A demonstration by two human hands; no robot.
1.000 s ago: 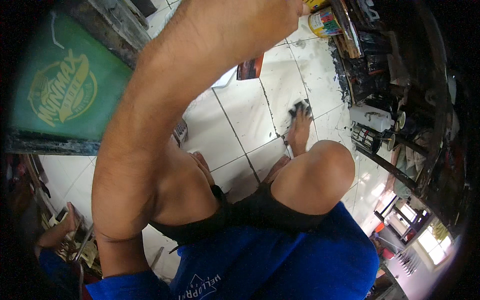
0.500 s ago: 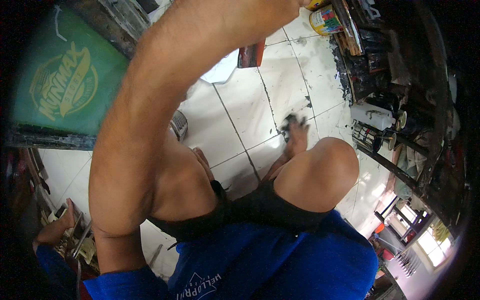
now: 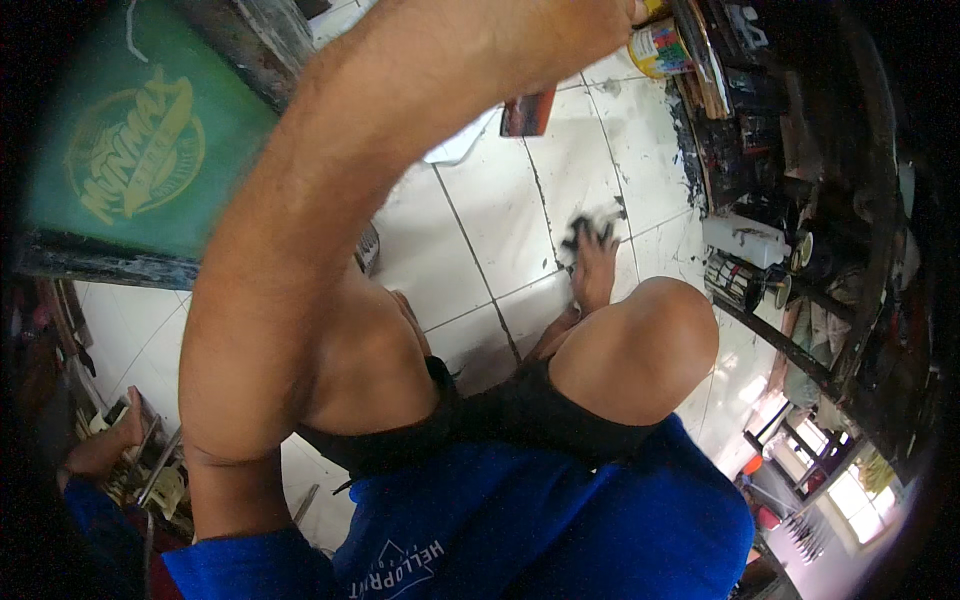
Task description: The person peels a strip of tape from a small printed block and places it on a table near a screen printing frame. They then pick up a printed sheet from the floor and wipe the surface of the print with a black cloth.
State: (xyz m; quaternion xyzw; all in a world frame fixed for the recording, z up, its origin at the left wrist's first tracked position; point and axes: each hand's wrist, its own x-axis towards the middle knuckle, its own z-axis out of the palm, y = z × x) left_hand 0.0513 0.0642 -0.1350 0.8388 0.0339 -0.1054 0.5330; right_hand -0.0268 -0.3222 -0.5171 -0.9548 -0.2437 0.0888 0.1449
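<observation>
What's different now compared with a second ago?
Little has changed. The long forearm reaching up toward the yellow can swung slightly left; its hand is cut off at the top edge. The green printing screen, bent knee and tiled floor look unchanged.

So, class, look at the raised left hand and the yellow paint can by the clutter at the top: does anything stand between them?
Nothing visible does. The left hand, mostly cut off by the picture's top edge, is right beside the yellow paint can, with no object showing between them. Whether they touch cannot be told.
</observation>
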